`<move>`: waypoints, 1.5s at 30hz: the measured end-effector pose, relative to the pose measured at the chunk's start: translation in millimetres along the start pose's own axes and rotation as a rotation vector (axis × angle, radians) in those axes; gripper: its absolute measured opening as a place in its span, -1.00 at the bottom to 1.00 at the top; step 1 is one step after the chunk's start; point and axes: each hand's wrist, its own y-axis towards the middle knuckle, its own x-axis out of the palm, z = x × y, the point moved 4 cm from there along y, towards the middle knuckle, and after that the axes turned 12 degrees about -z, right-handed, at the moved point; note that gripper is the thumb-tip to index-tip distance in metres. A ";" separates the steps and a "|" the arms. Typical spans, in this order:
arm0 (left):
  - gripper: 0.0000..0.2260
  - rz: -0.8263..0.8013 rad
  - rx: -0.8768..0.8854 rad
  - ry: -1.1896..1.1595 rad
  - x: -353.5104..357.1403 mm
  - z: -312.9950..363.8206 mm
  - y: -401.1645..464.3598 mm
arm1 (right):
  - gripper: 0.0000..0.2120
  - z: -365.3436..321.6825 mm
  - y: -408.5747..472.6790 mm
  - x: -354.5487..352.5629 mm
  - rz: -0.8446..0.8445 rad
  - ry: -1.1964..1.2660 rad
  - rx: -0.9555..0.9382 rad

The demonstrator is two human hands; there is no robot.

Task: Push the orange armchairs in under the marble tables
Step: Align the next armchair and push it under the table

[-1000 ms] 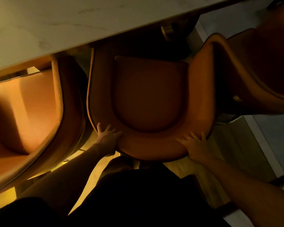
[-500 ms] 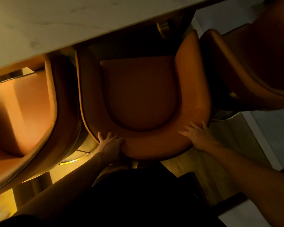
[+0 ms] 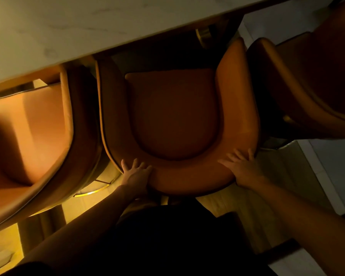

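Note:
An orange armchair (image 3: pixel 175 114) stands right below me, its open front facing the marble table (image 3: pixel 84 26) that runs across the top of the view. The front of its arms and seat lies in the shadow under the table's edge. My left hand (image 3: pixel 136 173) grips the curved backrest at its left rear. My right hand (image 3: pixel 242 168) lies flat with spread fingers on the backrest's right rear corner. Both hands touch the chair.
A second orange armchair (image 3: pixel 28 132) sits close on the left, partly under the table. A third (image 3: pixel 307 82) stands on the right, almost touching the middle chair's arm. A brass table leg (image 3: pixel 204 35) shows beneath the top. Pale floor tiles (image 3: pixel 333 162) lie right.
The middle armchair has turned its right arm inward and squared up to the table edge. My hands have stayed on its backrest and moved with it.

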 end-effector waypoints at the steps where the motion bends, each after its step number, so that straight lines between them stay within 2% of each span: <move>1: -0.24 0.000 -0.004 0.006 0.3 0.1 -0.5 | -0.08 -0.5 -0.5 0.6 0.000 0.008 -0.002; 9: -0.07 -0.019 -0.012 0.040 2.3 5.2 -3.4 | -0.06 -6.6 -5.9 -2.0 -0.063 0.006 -0.005; 13: -0.05 -0.046 0.164 0.052 -3.8 33.2 -1.5 | -0.01 -13.4 -5.4 -3.1 -0.107 -0.021 -0.061; 17: -0.05 -0.006 0.262 0.003 -7.4 77.0 0.5 | 0.01 -67.7 -0.4 -1.1 -0.132 -0.015 -0.254; 21: -0.06 0.035 0.232 -0.010 -8.0 84.0 0.9 | 0.00 -105.9 8.7 -0.8 -0.067 -0.008 -0.287; 27: -0.07 0.026 0.248 -0.030 -9.5 81.4 1.6 | 0.00 -100.3 7.9 -3.0 -0.042 0.002 -0.312; 37: -0.06 0.026 0.309 -0.042 1.1 78.9 12.0 | 0.06 -99.6 8.0 -4.3 -0.118 -0.042 -0.290; 45: -0.04 0.089 0.301 -0.036 2.5 78.1 11.3 | 0.02 -92.3 10.8 0.4 -0.103 -0.069 -0.394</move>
